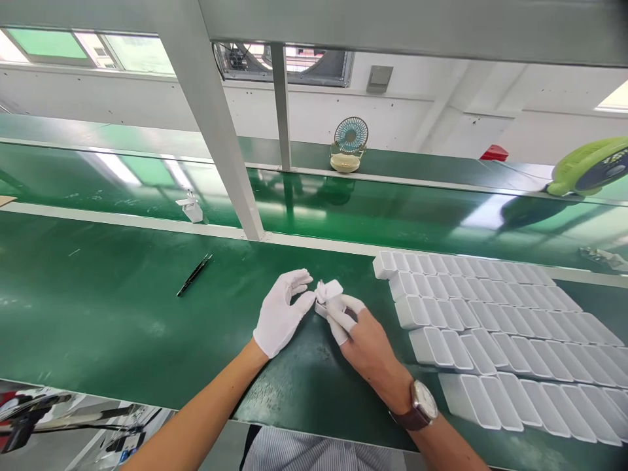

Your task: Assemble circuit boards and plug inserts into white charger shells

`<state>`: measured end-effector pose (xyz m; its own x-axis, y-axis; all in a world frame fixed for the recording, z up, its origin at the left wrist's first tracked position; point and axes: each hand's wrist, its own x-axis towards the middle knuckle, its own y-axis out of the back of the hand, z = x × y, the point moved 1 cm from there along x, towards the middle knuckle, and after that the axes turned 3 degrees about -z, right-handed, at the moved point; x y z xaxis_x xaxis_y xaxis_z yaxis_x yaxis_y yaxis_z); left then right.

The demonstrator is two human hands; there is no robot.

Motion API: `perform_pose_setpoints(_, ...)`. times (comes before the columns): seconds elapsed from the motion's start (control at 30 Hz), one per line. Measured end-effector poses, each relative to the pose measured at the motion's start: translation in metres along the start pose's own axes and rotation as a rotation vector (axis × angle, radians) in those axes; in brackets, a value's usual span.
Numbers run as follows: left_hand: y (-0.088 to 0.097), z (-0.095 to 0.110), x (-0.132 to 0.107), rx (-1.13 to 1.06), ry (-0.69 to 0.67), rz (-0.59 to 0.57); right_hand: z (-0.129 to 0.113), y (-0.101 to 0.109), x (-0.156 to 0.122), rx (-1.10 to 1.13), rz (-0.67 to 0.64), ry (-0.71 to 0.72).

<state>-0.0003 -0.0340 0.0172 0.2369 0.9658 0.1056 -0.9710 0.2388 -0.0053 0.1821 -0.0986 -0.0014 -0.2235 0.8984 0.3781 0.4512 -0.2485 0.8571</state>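
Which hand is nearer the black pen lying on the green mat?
Left. The gloved left hand is to the right of the pen; the right hand lies farther right.

Bright, even overhead light. Strip lamps glare off the glossy conveyor belt (147, 176). Wide-angle distortion bends the edges, and the lower left corner is blurred.

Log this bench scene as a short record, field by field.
surface: green bench
left hand: white glove, fingertips touching a small white part
right hand: white finger cots on some fingers, pinching the same part; wristwatch on the wrist
part position: between both hands, just above the bench
right of hands: rows of white cases lying side by side
left of hands: black pen lying on the bench
conveyor behind: small white piece
far side: small desk fan, green fan
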Motion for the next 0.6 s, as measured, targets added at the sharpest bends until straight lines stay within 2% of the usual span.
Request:
perform_pose_setpoints(0.1, -0.0038, -0.0027, 0.0017, 0.127, 0.086, -0.024, 0.0001, -0.003, -0.0002, -0.023, -0.082, 0.012)
perform_pose_setpoints(0.17, -0.0068, -0.0036, 0.0027, 0.187, 0.151, -0.07, 0.0009, -0.0052, -0.0016, -0.037, -0.091, 0.018)
perform_pose_setpoints(0.3, -0.0061, -0.0022, 0.0035, 0.252, 0.161, -0.096, 0.0019, -0.0074, -0.005, -0.039, -0.038, -0.013)
perform_pose_setpoints(0.47, -0.0023, -0.0025, 0.0023, 0.294, 0.15, -0.057, 0.0035, -0.0071, -0.0065, 0.151, 0.084, -0.1)
perform_pose_setpoints(0.6, -0.0028, -0.0056, 0.0034, 0.31, 0.152, -0.061, 0.0052, -0.0093, -0.0071, 0.191, 0.12, -0.04)
